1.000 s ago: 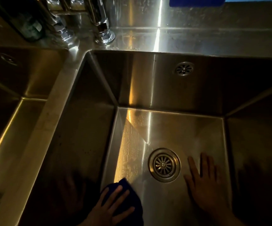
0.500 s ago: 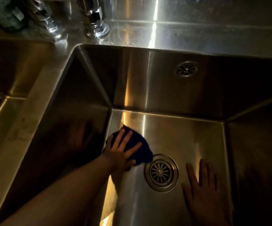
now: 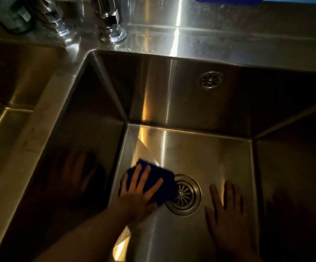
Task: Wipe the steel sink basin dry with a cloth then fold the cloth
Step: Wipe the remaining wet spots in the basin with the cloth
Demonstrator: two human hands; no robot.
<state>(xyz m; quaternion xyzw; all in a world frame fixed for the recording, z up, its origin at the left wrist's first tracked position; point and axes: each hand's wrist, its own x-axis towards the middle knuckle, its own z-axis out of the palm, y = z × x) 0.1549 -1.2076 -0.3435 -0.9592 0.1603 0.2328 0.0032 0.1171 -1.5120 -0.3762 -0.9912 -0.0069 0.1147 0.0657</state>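
The steel sink basin (image 3: 200, 154) fills the middle of the view, deep and dimly lit. A dark blue cloth (image 3: 163, 178) lies bunched on the basin floor, just left of the round drain (image 3: 183, 194) and overlapping its rim. My left hand (image 3: 136, 191) presses flat on the cloth with fingers spread. My right hand (image 3: 227, 214) lies flat on the bare basin floor to the right of the drain, fingers apart, holding nothing.
A second basin (image 3: 6, 95) lies to the left, beyond a steel divider (image 3: 26, 144). Tap bases (image 3: 113, 33) stand on the back ledge, with a dark bottle (image 3: 15, 16) at far left. An overflow grille (image 3: 210, 80) sits in the back wall.
My left hand pushed the cloth from the near left corner up the basin floor, then slid it right to the drain's edge. My right hand has stayed flat in place.
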